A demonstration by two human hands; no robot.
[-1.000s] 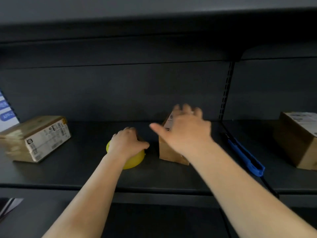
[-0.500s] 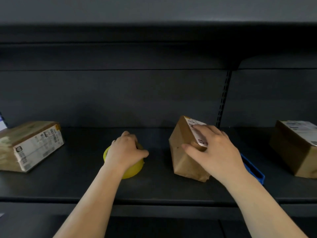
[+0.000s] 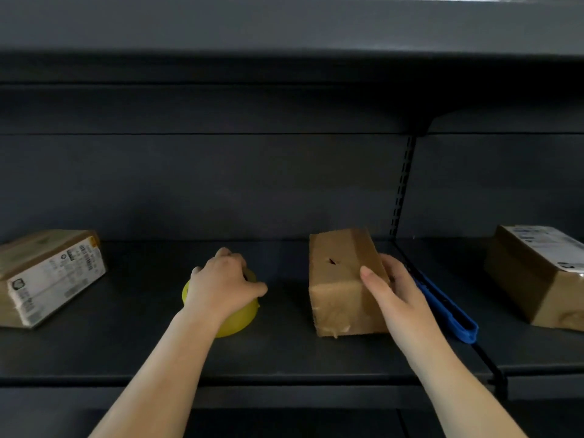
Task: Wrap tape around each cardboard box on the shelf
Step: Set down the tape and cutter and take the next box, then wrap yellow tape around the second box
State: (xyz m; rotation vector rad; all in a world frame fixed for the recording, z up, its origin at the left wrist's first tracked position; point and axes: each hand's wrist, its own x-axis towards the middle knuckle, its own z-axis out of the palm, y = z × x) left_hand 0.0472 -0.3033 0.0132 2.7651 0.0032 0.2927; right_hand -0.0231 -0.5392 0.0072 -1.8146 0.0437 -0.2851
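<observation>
Since half a second ago the middle box (image 3: 343,282) has been turned: its label no longer shows and it lies flat on the shelf (image 3: 284,352). The right hand (image 3: 395,295) grips its right side; the left hand (image 3: 221,282), to its left, curls over the yellow tape roll (image 3: 235,320). Three boxes, one roll, one blue tool (image 3: 448,308).

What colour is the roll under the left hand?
Yellow: the tape roll, seen in the head view beneath the left hand.
</observation>
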